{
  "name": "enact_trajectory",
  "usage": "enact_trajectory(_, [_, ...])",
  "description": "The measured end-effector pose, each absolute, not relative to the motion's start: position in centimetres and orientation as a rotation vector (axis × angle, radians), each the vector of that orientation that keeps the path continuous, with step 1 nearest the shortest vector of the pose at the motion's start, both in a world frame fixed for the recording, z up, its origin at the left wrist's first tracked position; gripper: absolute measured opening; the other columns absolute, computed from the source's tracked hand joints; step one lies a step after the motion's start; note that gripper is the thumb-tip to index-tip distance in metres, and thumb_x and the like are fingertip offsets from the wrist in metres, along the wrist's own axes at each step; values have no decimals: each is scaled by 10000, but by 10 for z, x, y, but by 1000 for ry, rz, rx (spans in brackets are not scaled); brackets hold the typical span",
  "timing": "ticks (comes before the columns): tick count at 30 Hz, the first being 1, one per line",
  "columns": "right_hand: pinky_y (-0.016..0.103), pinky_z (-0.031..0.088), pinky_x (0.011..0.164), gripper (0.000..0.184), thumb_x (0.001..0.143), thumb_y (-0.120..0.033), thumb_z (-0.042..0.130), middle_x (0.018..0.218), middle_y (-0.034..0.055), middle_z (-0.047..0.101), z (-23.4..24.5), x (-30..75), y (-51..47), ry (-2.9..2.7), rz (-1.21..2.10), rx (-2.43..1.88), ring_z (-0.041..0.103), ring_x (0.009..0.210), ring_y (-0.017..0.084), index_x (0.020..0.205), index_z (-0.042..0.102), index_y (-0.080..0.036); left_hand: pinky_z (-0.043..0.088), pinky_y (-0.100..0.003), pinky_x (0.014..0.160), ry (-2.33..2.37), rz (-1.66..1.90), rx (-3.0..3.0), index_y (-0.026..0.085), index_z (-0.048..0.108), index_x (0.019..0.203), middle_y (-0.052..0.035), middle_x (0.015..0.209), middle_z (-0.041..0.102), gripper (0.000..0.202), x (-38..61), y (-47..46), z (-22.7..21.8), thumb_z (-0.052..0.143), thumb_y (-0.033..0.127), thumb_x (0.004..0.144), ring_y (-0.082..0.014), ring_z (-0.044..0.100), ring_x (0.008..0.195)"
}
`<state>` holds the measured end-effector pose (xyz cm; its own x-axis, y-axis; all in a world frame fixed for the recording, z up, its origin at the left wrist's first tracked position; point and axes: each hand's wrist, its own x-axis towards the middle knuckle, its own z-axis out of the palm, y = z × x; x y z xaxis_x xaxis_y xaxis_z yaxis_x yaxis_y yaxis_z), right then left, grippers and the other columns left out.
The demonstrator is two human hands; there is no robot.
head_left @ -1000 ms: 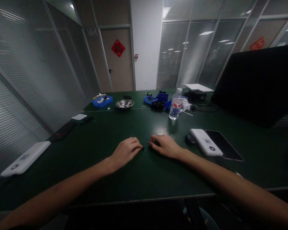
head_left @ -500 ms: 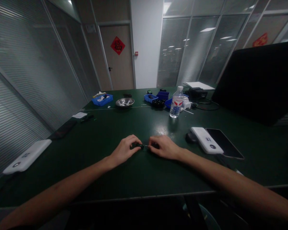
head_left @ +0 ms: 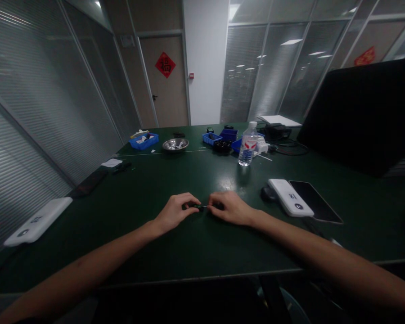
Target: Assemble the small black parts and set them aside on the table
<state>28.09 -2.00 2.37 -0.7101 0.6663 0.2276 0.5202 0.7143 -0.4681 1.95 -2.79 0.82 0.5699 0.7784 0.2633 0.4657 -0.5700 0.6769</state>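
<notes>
Both my hands rest on the dark green table [head_left: 195,243], close together near its middle. My left hand [head_left: 175,210] is curled, its fingertips pinching a small black part [head_left: 195,207] against the tabletop. My right hand [head_left: 230,207] is closed too, pinching a thin pin-like tool [head_left: 207,207] whose tip points left and meets the black part. The fingertips of the two hands are only a few centimetres apart. What the small part is I cannot make out in the dim light.
To my right lie a white power bank [head_left: 290,203], a dark phone [head_left: 315,201] and a black mouse [head_left: 267,193]. Further back stand a water bottle [head_left: 248,145], blue bins [head_left: 143,141], a metal bowl [head_left: 176,144]. Another white device [head_left: 37,221] lies at left. A large black monitor [head_left: 364,117] stands at right.
My left hand lifted its fingers a little so the black part shows, and my right hand brought the thin tool's tip against it. Both hands stay in place.
</notes>
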Motion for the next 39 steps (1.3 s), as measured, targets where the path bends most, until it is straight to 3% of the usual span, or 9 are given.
enact_trajectory(5, [246,404,661,136,971,-267,576,847,15,663,22,280,-20,-2448,680,-893,573,715,133,965,667,-167,524,-340,885,900,833,2201,197,745,1094,-55,1075,693,180,19,-29,10,697,231,924,-189,644,989])
enact_trajectory(13, [262,404,687,122,968,-268,583,886,30,658,22,281,-22,-2562,539,-841,570,742,142,979,664,-177,550,-343,860,874,821,2272,224,772,1103,-58,1071,694,189,21,-34,11,670,229,943,-185,661,974])
enact_trajectory(21, [233,400,628,239,1007,-369,538,775,-9,614,17,279,-19,-2309,882,-835,539,677,123,942,632,-159,561,-360,895,846,1051,2175,205,785,1067,-68,1060,728,180,21,-32,12,735,221,895,-199,686,985])
enact_trajectory(31, [257,408,704,145,984,-277,560,888,27,666,21,281,-22,-2559,555,-784,568,738,137,1015,659,-176,555,-346,892,825,876,2295,218,767,1122,-68,1075,699,204,24,-37,12,672,225,942,-187,670,985])
enact_trajectory(39, [232,404,623,240,1026,-371,507,797,-4,626,17,277,-22,-2345,870,-830,549,685,125,993,629,-166,560,-376,909,855,1041,2172,214,779,1102,-79,1075,724,201,23,-35,11,709,242,916,-209,677,997])
